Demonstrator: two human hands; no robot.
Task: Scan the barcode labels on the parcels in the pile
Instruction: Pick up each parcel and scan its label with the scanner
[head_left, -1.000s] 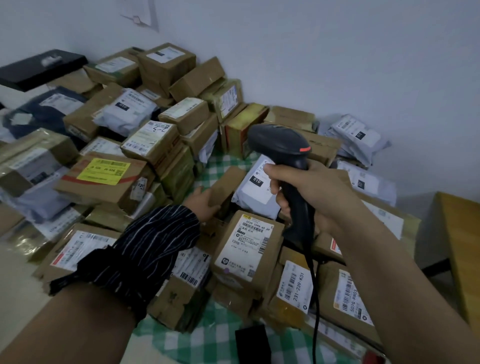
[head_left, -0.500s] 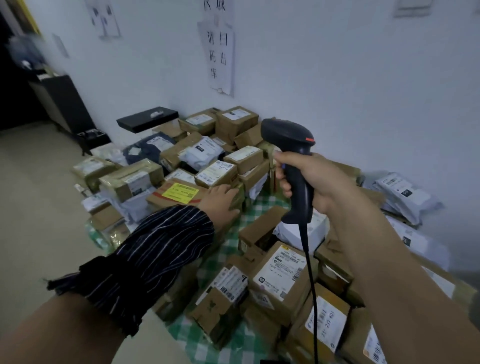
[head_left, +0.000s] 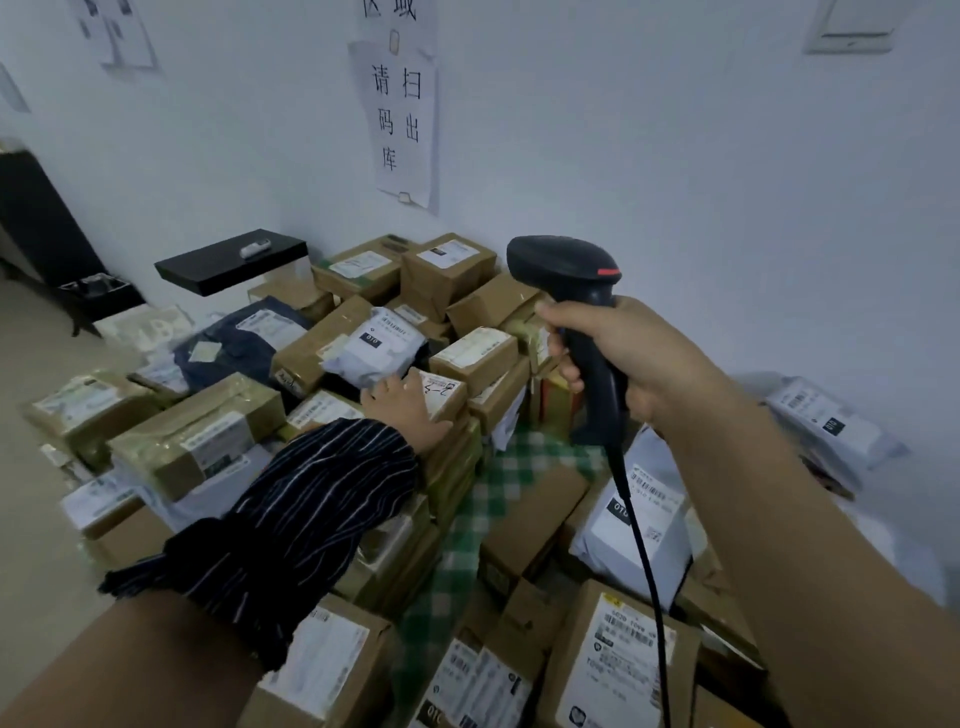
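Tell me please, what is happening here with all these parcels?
A person is working through a pile of brown cardboard parcels and grey plastic mailer bags that lies on a green checked cloth beside a wall. The right hand grips a black handheld barcode scanner, raised above the parcels with its cable hanging down. The left hand, in a striped sleeve, rests on a small brown cardboard box with a white label in the middle of the pile.
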